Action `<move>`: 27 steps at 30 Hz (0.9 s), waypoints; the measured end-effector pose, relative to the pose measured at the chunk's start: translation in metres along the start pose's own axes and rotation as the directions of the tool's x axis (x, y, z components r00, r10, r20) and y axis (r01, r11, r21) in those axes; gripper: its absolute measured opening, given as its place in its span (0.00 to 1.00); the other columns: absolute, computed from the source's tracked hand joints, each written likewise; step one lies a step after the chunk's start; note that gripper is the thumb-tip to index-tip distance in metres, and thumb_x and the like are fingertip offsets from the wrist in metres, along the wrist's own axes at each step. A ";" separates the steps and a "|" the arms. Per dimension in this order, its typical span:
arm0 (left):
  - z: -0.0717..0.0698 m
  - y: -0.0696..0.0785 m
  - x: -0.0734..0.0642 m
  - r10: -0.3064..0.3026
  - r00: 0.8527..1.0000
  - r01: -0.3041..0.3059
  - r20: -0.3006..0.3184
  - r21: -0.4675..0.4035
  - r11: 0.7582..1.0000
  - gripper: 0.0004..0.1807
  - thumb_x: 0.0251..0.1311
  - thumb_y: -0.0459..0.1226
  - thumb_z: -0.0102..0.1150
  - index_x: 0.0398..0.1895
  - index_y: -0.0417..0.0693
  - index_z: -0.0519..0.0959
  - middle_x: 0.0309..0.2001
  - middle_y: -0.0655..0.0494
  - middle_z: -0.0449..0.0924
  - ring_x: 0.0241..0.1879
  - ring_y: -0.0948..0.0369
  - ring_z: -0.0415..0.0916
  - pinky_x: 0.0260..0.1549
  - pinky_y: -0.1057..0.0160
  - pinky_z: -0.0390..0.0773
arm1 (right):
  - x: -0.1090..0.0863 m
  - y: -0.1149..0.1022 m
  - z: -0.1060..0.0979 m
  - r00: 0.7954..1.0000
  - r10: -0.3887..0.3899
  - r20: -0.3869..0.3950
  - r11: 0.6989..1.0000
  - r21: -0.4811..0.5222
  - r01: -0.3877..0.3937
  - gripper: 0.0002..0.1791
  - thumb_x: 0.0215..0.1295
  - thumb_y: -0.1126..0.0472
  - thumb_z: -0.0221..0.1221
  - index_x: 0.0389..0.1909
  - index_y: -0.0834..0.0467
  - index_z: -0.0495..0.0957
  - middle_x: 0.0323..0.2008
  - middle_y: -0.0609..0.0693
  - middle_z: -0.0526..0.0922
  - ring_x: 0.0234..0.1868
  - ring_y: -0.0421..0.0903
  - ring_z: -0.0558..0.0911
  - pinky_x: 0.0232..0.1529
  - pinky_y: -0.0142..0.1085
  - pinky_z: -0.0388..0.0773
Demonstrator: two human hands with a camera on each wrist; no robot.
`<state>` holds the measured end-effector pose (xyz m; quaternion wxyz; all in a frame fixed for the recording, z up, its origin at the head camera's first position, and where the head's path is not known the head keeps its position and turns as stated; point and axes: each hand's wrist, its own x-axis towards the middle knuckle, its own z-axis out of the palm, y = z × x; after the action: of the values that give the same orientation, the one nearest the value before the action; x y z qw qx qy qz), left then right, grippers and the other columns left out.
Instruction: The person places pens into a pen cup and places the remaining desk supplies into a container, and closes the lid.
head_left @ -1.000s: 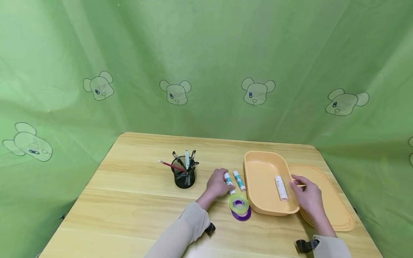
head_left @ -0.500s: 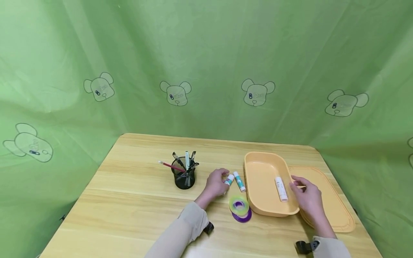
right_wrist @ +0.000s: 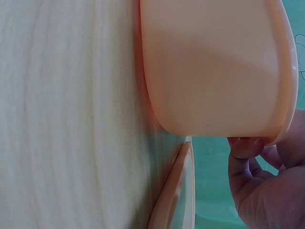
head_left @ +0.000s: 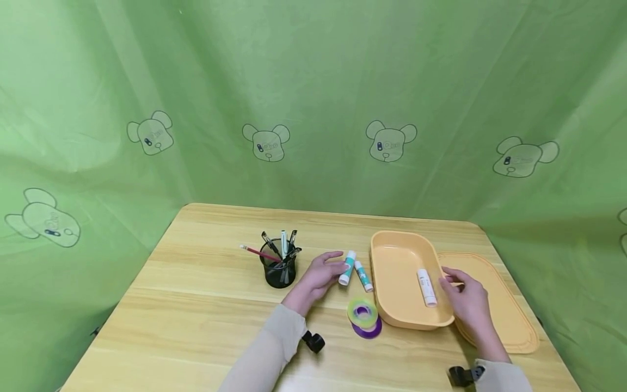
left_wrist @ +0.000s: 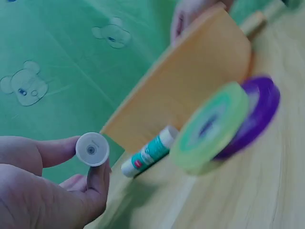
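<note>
My left hand pinches a white and teal glue stick between thumb and fingers; its round white end faces the camera in the left wrist view. A second glue stick lies on the table just right of it. My right hand holds the right rim of an orange plastic box, its curled fingers against the outer wall under the lip. Inside the box lies a mostly white glue stick.
A yellow-green tape roll overlaps a purple one in front of the box. The orange lid lies at the right, partly behind my right hand. A black mesh pen cup with several pens and a red pencil stands to the left.
My left hand has lifted the glue stick from beside the other one, turned it and drawn slightly to the left. My right hand has stayed at the box rim.
</note>
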<state>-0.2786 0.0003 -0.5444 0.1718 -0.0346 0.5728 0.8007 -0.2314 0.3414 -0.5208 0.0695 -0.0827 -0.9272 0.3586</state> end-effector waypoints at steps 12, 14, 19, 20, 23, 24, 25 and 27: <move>0.007 0.004 -0.003 0.024 0.995 -0.010 0.100 -0.138 0.990 0.33 0.65 0.24 0.60 0.74 0.39 0.66 0.65 0.36 0.77 0.56 0.49 0.83 0.62 0.49 0.82 | -0.002 -0.001 -0.001 1.000 -0.012 -0.008 1.000 0.000 0.012 0.24 0.77 0.55 0.57 0.67 0.64 0.76 0.53 0.65 0.82 0.36 0.38 0.77 0.28 0.26 0.77; 0.009 0.004 -0.004 0.032 0.994 -0.017 0.106 -0.135 0.991 0.33 0.66 0.24 0.59 0.74 0.38 0.65 0.66 0.36 0.76 0.55 0.50 0.84 0.63 0.47 0.81 | -0.002 -0.001 -0.001 1.000 -0.014 -0.008 1.000 0.001 0.014 0.24 0.77 0.55 0.57 0.67 0.64 0.76 0.53 0.65 0.82 0.36 0.38 0.77 0.28 0.26 0.77; 0.014 0.003 -0.003 0.052 0.992 -0.037 0.114 -0.132 0.991 0.33 0.67 0.25 0.59 0.75 0.37 0.65 0.67 0.37 0.74 0.55 0.50 0.83 0.66 0.45 0.78 | -0.002 -0.001 -0.001 1.000 -0.018 -0.011 1.000 -0.002 0.018 0.24 0.77 0.56 0.57 0.67 0.64 0.76 0.52 0.65 0.82 0.36 0.39 0.77 0.28 0.26 0.77; 0.015 0.003 -0.003 0.057 0.992 -0.042 0.114 -0.130 0.991 0.33 0.67 0.25 0.59 0.75 0.37 0.65 0.66 0.37 0.74 0.54 0.51 0.83 0.66 0.45 0.78 | -0.002 -0.001 -0.001 1.000 -0.017 -0.010 1.000 -0.002 0.017 0.24 0.77 0.56 0.57 0.67 0.64 0.76 0.52 0.65 0.82 0.36 0.39 0.77 0.28 0.26 0.77; 0.018 0.002 -0.002 0.069 0.991 -0.054 0.114 -0.125 0.991 0.32 0.66 0.24 0.60 0.74 0.36 0.66 0.65 0.39 0.75 0.51 0.53 0.83 0.64 0.46 0.80 | -0.002 -0.001 0.000 1.000 -0.014 -0.008 1.000 0.001 0.014 0.24 0.78 0.55 0.57 0.67 0.64 0.76 0.52 0.65 0.82 0.36 0.40 0.78 0.28 0.26 0.77; 0.019 0.002 -0.002 0.073 0.991 -0.059 0.114 -0.122 0.991 0.32 0.65 0.24 0.60 0.73 0.37 0.67 0.64 0.40 0.75 0.50 0.54 0.83 0.63 0.47 0.81 | -0.002 -0.001 0.000 1.000 -0.015 -0.008 1.000 0.000 0.015 0.24 0.78 0.55 0.57 0.67 0.64 0.76 0.52 0.65 0.82 0.36 0.40 0.78 0.28 0.26 0.77; 0.021 0.002 -0.003 0.077 0.991 -0.064 0.113 -0.118 0.991 0.32 0.65 0.24 0.60 0.73 0.37 0.68 0.63 0.40 0.76 0.49 0.54 0.83 0.62 0.48 0.82 | -0.002 -0.001 -0.001 1.000 -0.016 -0.008 1.000 -0.001 0.016 0.24 0.78 0.55 0.57 0.67 0.64 0.76 0.52 0.65 0.82 0.36 0.41 0.78 0.28 0.26 0.77; 0.023 0.001 -0.003 0.082 0.990 -0.070 0.115 -0.107 0.992 0.32 0.64 0.23 0.61 0.72 0.38 0.69 0.62 0.41 0.77 0.47 0.56 0.82 0.60 0.49 0.83 | -0.002 -0.001 -0.001 1.000 -0.017 -0.008 1.000 -0.001 0.017 0.24 0.78 0.54 0.56 0.67 0.64 0.76 0.52 0.65 0.82 0.37 0.41 0.78 0.28 0.26 0.77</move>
<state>-0.2733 0.0208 -0.5346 0.1732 0.0262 0.5203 0.8358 -0.2291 0.3409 -0.5199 0.0763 -0.0760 -0.9279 0.3571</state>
